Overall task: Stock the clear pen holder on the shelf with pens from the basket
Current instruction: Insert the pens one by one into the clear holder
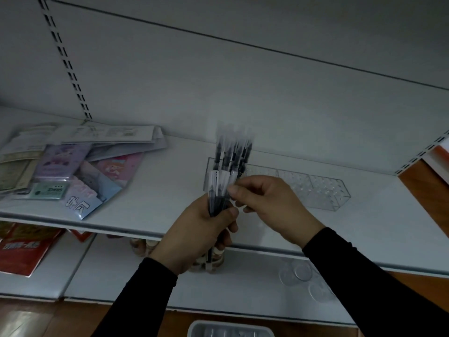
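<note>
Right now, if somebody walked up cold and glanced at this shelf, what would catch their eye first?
The bundle of dark-barrelled pens with clear caps, gripped upright in the left hand at centre, while the right hand pinches one pen near the caps. Just behind stands the clear plastic pen holder on the white shelf, its right compartments showing no pens. At far left lies a heap of pastel stationery packets.

shelf (170,181) left: packet pile (70,166) | right: pen holder (315,186) | front strip bare
</note>
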`<state>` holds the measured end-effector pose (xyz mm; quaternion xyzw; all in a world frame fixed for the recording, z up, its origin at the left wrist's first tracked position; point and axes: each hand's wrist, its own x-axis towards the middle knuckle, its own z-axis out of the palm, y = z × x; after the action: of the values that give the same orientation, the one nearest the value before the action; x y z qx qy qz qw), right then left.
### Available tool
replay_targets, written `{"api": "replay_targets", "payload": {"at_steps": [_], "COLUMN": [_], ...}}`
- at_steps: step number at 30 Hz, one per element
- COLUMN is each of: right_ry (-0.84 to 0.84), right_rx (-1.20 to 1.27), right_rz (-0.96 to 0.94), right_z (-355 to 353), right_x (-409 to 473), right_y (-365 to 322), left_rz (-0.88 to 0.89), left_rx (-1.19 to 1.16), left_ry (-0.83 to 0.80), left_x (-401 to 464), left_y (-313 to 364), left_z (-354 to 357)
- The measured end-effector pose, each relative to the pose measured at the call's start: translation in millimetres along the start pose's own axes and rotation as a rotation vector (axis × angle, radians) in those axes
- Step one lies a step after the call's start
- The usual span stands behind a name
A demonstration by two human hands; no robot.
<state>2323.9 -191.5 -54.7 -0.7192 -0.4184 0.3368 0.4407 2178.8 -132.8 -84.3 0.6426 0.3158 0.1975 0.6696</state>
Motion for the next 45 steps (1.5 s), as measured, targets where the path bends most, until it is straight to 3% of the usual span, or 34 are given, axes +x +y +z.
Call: {"api": "replay_targets", "payload": {"at_steps": [10,17,25,33,45], "right_ry": [0.087,-0.008,0.307,0.583,0.496], "right_rx": [0.261,0.151,0.439,0.174,0.093], "right_rz": [0.073,0.063,0.055,-0.22,-0.315], "right_z": [-17,-13,-38,-62,-40], "right_x": [8,8,19,29,39], "right_y": [0,0,-6,-15,-20], "left_rz": [-0.026,0.0,-0.05,-0.038,-0.034], "left_rx": [-0.119,-0.144,-0.211,-0.189,-0.201], "left_ry": [0.001,-0.011,0.027,0.127,0.176], "left_x": [0,1,2,5,8], "left_y": [3,4,-1,-3,-4], "left_z": [3,4,-2,-4,-7]}}
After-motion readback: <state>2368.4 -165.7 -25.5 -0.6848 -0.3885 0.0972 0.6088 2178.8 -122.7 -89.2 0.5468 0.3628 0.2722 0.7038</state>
